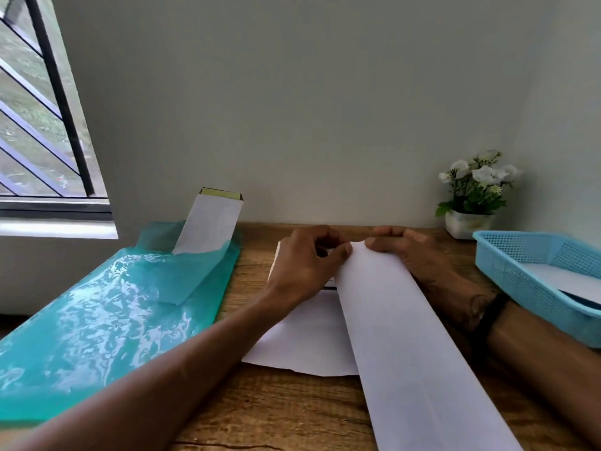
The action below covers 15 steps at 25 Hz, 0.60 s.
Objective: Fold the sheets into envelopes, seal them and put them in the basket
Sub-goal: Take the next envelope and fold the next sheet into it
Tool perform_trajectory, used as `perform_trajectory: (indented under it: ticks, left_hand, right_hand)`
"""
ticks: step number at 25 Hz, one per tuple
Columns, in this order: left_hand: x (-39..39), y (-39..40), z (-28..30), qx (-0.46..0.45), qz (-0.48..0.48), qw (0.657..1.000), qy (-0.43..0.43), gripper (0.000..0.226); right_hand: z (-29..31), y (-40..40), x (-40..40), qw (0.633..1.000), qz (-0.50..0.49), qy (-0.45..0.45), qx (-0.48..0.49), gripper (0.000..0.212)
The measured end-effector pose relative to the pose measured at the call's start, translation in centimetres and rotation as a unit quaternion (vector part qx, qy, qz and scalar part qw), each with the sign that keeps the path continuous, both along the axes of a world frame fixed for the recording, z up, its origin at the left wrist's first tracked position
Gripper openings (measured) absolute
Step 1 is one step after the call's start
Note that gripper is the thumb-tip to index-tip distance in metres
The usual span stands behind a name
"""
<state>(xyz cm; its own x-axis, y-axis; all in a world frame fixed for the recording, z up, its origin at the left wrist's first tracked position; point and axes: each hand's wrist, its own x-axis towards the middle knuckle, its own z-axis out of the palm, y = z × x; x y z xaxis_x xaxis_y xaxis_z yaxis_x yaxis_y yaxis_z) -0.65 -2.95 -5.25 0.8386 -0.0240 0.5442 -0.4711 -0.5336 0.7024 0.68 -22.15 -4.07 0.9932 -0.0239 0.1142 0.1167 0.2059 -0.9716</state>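
A long white sheet [400,336], folded into a narrow strip, runs from the table's front edge up to the middle of the wooden table [292,415]. My left hand [302,265] pinches its far left corner between thumb and fingers. At the far right corner my right hand [413,255] grips the strip, which partly covers that hand. Other white sheets [302,340] lie flat under the strip. At the right stands a light blue basket [520,255] with a white folded paper [566,279] inside.
A teal plastic wrap [107,314] over a paper ream covers the table's left side, with white paper [211,222] sticking up from its far end. A small pot of white flowers [471,200] stands against the wall behind the basket. A window is at the left.
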Motion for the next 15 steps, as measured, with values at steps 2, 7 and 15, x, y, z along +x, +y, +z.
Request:
perform_trajectory:
  ticks: [2,7,15]
  left_hand:
    - [-0.7,-0.2,0.5,0.065,0.022,0.995,-0.066,0.014]
    - [-2.2,-1.0,2.1,-0.072,-0.041,0.994,0.071,0.063]
    - [-1.4,0.5,2.1,-0.287,-0.05,0.926,0.24,0.022]
  right_hand:
    - [0.5,0.0,-0.4,1.0,0.004,-0.003,0.006,0.027]
    - [1.3,0.3,-1.2,0.998,0.058,-0.006,-0.011,0.037]
    - [-0.2,1.3,-0.9,0.967,-0.04,-0.179,-0.179,0.033]
